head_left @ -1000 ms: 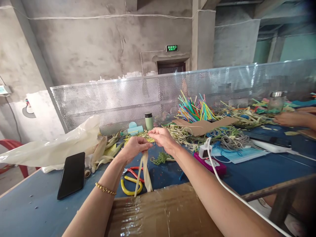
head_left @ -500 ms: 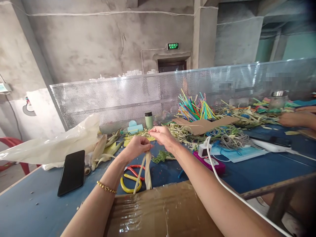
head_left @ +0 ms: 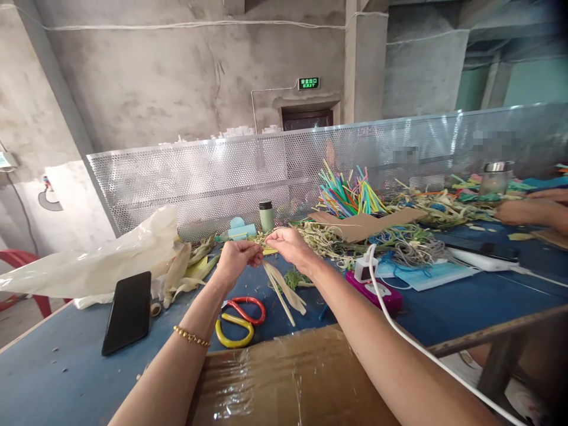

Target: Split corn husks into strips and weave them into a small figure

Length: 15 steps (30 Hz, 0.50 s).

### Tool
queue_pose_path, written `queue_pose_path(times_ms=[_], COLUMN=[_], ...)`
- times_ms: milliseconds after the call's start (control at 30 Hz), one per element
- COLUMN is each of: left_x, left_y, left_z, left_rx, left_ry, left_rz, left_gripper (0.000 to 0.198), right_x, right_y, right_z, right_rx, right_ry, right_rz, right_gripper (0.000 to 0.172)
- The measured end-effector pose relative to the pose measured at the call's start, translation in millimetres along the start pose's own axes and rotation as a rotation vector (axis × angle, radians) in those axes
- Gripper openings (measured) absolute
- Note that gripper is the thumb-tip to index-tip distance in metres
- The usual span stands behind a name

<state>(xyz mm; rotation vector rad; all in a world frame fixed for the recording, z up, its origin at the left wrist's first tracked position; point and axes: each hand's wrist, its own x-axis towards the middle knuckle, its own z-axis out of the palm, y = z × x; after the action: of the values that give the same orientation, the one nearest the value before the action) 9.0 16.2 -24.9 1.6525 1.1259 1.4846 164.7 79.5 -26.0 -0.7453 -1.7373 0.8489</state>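
My left hand [head_left: 239,260], with a gold bead bracelet on its wrist, is closed in a pinch. From beside its fingertips hang pale strips that look like dried corn husk [head_left: 284,289], slanting down to the right over the table. Just right of it, my right hand [head_left: 288,244] has its fingers pinched together, tips close to the left hand's; whatever lies between them is too small to make out. Below the hands, scissors with red and yellow handles [head_left: 236,330] rest on the blue table, in front of a taped cardboard box [head_left: 284,378].
A black phone [head_left: 127,313] and a pale plastic bag [head_left: 133,254] lie left. Behind are a green bottle [head_left: 266,217], heaped husk cords [head_left: 331,242] and coloured pipe cleaners [head_left: 350,192]. A white cable [head_left: 399,331] crosses my right arm. Another person's hands [head_left: 523,210] are far right.
The hanging husk strips have swung to the right, away from the scissors, whose handles show more fully. My left hand has turned and shifted slightly left; my right hand has barely moved.
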Motion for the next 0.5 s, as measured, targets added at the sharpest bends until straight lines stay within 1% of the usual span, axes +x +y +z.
queue_pose_path(times_ms=[67,133,233,300,333,367,467,500], left_x=[0,0,0,0,0,0,-1,-1], left_y=[0,0,1,2,3,3,5,5], left_z=[-0.9,-1.5,-1.5,-0.9,-0.5,0.0,1.6,2.1], left_rx=[-0.022,-0.044,-0.066,-0.059,-0.048,-0.033,0.005,0.010], left_ry=[0.031,0.048,0.072,0.089,0.099,0.112,0.145,0.146], left_rz=[-0.003,-0.003,0.005,0.006,0.005,0.005,0.014,0.019], left_gripper=[0.023,0.023,0.023,0.022,0.022,0.022,0.020,0.019], right_x=[-2,-4,-7,-9,-10,-11,-13,-14], right_y=[-3,-7,-11,-12,-13,-13,-15,-15], right_z=[2,4,6,6,6,6,8,9], right_rx=[-0.016,-0.109,-0.317,-0.391,-0.398,-0.391,-0.318,-0.288], right_ry=[-0.056,-0.079,-0.041,-0.025,-0.032,-0.050,-0.116,-0.117], right_rz=[-0.059,-0.131,-0.242,-0.302,-0.302,-0.271,-0.086,-0.052], right_gripper=[0.014,0.017,0.012,0.016,0.018,0.020,0.018,0.016])
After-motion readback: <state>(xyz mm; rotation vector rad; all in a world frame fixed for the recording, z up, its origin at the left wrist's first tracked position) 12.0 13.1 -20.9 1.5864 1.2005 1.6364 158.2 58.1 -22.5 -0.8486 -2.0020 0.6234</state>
